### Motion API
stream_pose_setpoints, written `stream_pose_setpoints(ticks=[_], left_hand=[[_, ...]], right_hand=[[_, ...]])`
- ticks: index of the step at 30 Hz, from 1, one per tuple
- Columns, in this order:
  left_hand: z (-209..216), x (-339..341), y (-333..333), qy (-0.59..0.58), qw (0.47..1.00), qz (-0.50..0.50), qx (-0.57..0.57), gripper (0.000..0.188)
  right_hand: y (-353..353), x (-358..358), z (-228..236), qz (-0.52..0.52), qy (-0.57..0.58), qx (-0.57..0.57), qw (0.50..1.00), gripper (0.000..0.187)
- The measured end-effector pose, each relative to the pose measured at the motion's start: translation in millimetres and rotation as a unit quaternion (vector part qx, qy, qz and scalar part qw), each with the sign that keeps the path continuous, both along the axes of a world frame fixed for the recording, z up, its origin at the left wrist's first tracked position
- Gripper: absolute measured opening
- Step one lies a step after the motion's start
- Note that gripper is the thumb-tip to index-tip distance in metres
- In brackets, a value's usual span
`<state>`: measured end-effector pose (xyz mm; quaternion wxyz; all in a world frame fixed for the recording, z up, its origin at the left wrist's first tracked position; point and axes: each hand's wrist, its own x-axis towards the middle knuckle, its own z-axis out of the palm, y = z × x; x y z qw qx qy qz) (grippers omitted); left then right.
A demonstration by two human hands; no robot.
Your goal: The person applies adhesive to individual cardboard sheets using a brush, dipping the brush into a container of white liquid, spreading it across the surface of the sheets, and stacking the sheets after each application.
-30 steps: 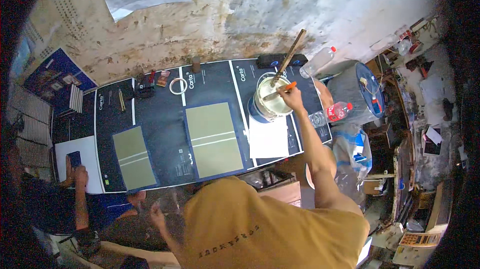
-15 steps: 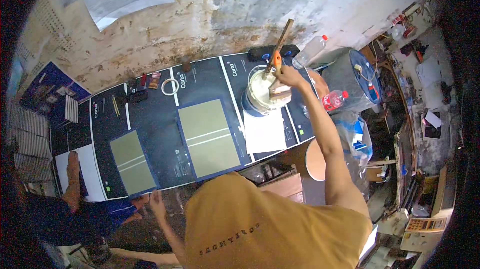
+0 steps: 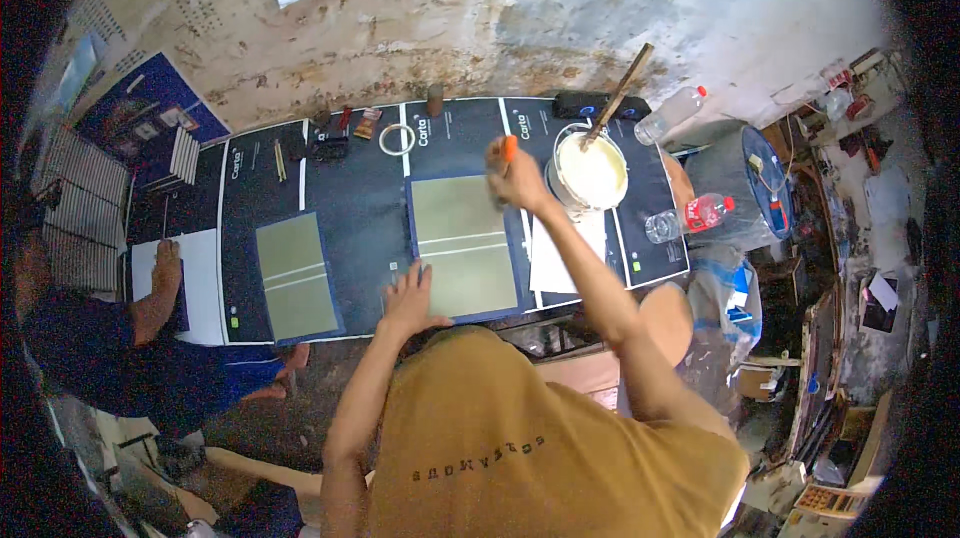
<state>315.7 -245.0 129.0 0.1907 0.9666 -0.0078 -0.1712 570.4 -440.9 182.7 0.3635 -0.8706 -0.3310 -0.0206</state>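
My right hand point(image 3: 515, 180) grips a wide brush by its orange handle point(image 3: 510, 149), above the far right corner of the larger olive board point(image 3: 462, 215). The brush head is blurred and mostly hidden by the hand. My left hand point(image 3: 407, 302) lies on the board's near left edge with its fingers spread. This board has a dark blue border and two pale stripes across it. To the right of my right hand stands a bucket point(image 3: 553, 181) of creamy white paste point(image 3: 592, 173), with a wooden stick point(image 3: 624, 88) leaning in it.
A smaller olive board point(image 3: 297, 278) lies to the left. At the far left, a co-worker's hand point(image 3: 166, 270) rests on a white sheet point(image 3: 205, 303). A tape roll point(image 3: 396, 140) sits at the back. Clear bottles point(image 3: 672, 116), one red-labelled point(image 3: 705, 212), and a drum point(image 3: 735, 173) are at right.
My right hand has carried the brush from the bucket leftward to over the larger board. My left hand has come up from below the table's edge onto that board. The view has shifted.
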Motion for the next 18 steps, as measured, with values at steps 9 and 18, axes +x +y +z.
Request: stream_pose_setpoints(ticks=[9, 18], left_hand=[[-20, -9, 2, 0.028, 0.999, 0.004, 0.026, 0.123], [-36, -9, 8, -0.027, 0.999, -0.021, 0.004, 0.122]], right_hand=[[-117, -79, -83, -0.296, 0.176, 0.234, 0.909, 0.017], [8, -167, -74, -0.295, 0.118, 0.160, 0.935, 0.038]])
